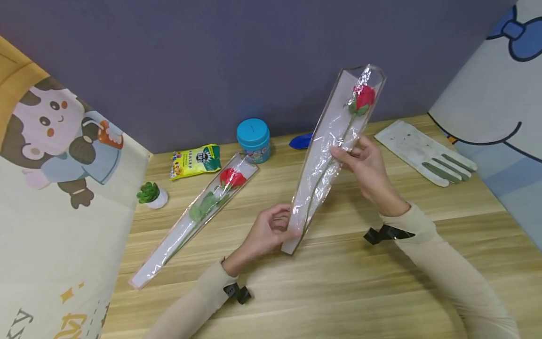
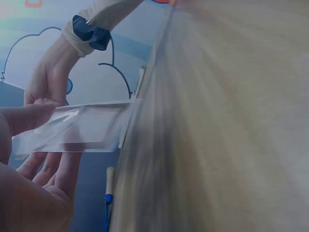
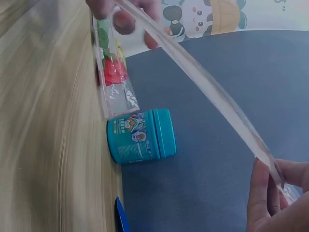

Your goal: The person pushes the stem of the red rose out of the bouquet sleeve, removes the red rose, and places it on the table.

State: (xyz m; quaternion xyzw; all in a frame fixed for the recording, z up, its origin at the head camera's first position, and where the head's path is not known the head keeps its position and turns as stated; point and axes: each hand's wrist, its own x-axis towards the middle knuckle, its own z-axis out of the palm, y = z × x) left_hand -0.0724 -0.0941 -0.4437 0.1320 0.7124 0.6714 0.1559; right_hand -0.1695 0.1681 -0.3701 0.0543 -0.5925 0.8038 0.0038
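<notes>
A red rose in a clear plastic sleeve (image 1: pixel 334 141) is held up off the wooden table (image 1: pixel 338 292), its flower end tilted up and away. My left hand (image 1: pixel 284 228) pinches the sleeve's narrow lower end. My right hand (image 1: pixel 349 151) grips the sleeve at its middle, thumb on the front. In the left wrist view the sleeve (image 2: pixel 77 128) runs between my left fingers (image 2: pixel 29 118) and the other hand. The right wrist view shows the sleeve's edge (image 3: pixel 207 92) and my right fingers (image 3: pixel 263 198). A second wrapped rose (image 1: pixel 199 209) lies flat on the table at the left.
A teal jar (image 1: pixel 253 140), a yellow snack packet (image 1: pixel 195 161) and a blue object (image 1: pixel 301 141) sit along the back wall. A small potted succulent (image 1: pixel 150 194) stands at the left and a white and grey glove (image 1: pixel 425 153) lies at the right. Cartoon-printed cloths flank both sides.
</notes>
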